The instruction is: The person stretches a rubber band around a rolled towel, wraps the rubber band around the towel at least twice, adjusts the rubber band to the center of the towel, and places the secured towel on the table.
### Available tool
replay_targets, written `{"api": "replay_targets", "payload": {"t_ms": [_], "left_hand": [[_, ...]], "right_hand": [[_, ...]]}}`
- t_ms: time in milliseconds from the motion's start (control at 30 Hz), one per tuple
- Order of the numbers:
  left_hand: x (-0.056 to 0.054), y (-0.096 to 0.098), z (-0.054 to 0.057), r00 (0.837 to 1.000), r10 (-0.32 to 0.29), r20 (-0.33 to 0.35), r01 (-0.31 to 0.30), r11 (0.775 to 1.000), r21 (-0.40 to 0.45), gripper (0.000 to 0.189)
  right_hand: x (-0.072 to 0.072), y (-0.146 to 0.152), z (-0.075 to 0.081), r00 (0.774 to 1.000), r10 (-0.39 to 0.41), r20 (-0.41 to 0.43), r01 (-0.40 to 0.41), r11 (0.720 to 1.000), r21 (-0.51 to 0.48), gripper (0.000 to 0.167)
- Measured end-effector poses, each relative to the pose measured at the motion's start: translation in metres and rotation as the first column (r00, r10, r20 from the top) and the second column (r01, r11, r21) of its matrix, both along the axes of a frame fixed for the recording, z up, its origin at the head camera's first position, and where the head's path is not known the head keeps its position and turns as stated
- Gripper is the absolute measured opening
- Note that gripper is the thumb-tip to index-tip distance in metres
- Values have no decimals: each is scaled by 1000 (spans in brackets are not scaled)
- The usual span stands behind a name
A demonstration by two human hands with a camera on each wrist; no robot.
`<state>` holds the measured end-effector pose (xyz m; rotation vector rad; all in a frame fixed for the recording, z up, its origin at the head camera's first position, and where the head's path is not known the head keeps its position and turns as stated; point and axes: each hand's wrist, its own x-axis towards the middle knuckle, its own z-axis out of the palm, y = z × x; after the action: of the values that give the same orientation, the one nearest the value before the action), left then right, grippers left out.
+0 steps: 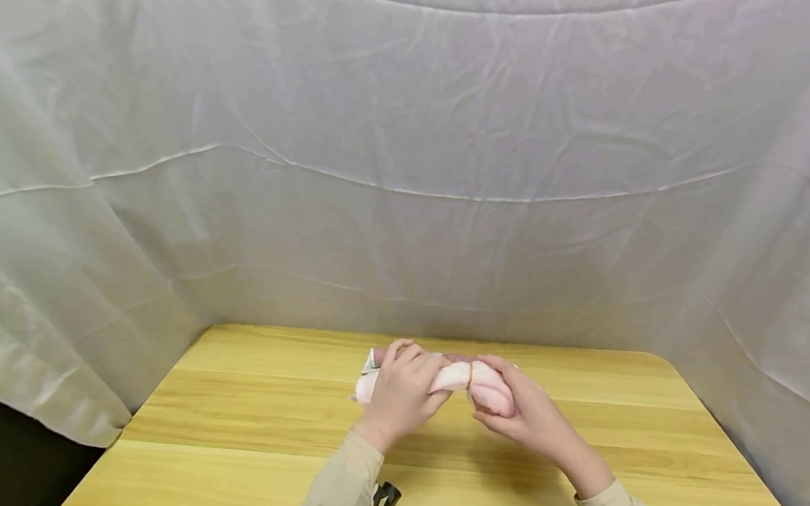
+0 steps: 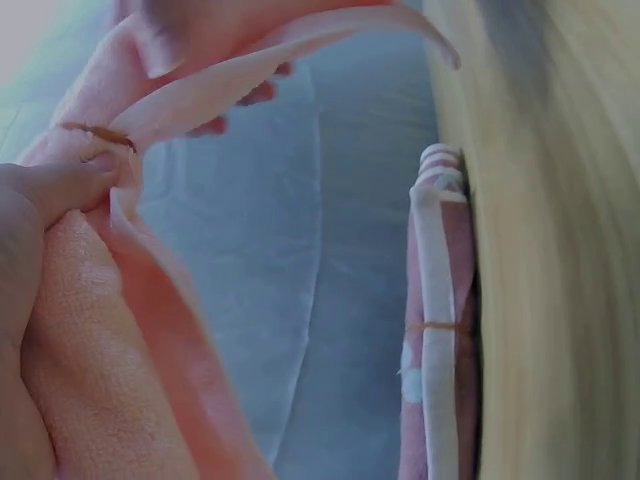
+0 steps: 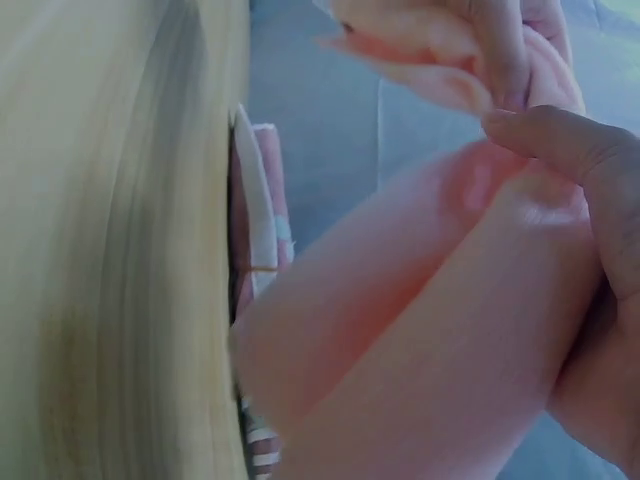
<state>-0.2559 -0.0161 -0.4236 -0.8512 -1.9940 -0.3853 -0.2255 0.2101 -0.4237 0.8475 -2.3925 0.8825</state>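
Between both hands, above the table, is a light pink towel (image 1: 451,376), folded or rolled long, with a thin brown band (image 1: 469,375) around it. My left hand (image 1: 403,386) grips its left part; in the left wrist view the thumb presses beside the band (image 2: 100,133). At the other end, my right hand (image 1: 529,407) holds the towel with thumb and fingers; in the right wrist view loose pink layers (image 3: 430,330) spread below the thumb. Behind lies a second rolled towel (image 2: 437,270), dusty pink with a white edge and its own band, partly hidden by the left hand in the head view.
The wooden table (image 1: 247,421) has its far edge just behind the second towel. Pale curtains (image 1: 397,144) hang at the back and both sides. A small black device (image 1: 387,496) shows at the left sleeve (image 1: 340,485).
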Motion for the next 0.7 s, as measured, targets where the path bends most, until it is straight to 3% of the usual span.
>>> {"api": "replay_targets", "payload": {"t_ms": [67, 167, 267, 367, 567, 633, 700], "left_hand": [[0, -3, 2, 998, 22, 59, -23, 999, 24, 23], [0, -7, 6, 987, 46, 152, -57, 996, 68, 21], [0, -9, 8, 975, 68, 213, -92, 991, 101, 23], [1, -8, 9, 964, 89, 250, -120, 986, 115, 23], [5, -1, 10, 947, 124, 297, -157, 983, 91, 20], [8, 1, 10, 942, 115, 316, -150, 985, 89, 20], [9, 1, 11, 933, 105, 343, -142, 986, 85, 21]], "right_hand": [[-1, 2, -2, 1000, -24, 10, 24, 1000, 9, 87], [-4, 2, -4, 993, -85, -80, 88, 996, 29, 105], [-6, -1, -7, 959, -176, -222, 190, 981, 40, 117], [-7, -7, -11, 924, -254, -285, 274, 961, 34, 123], [-8, -20, -23, 864, -392, -316, 426, 904, 44, 128], [-8, -20, -25, 854, -424, -303, 453, 891, 31, 123], [-8, -18, -24, 857, -441, -268, 460, 888, 7, 112]]}}
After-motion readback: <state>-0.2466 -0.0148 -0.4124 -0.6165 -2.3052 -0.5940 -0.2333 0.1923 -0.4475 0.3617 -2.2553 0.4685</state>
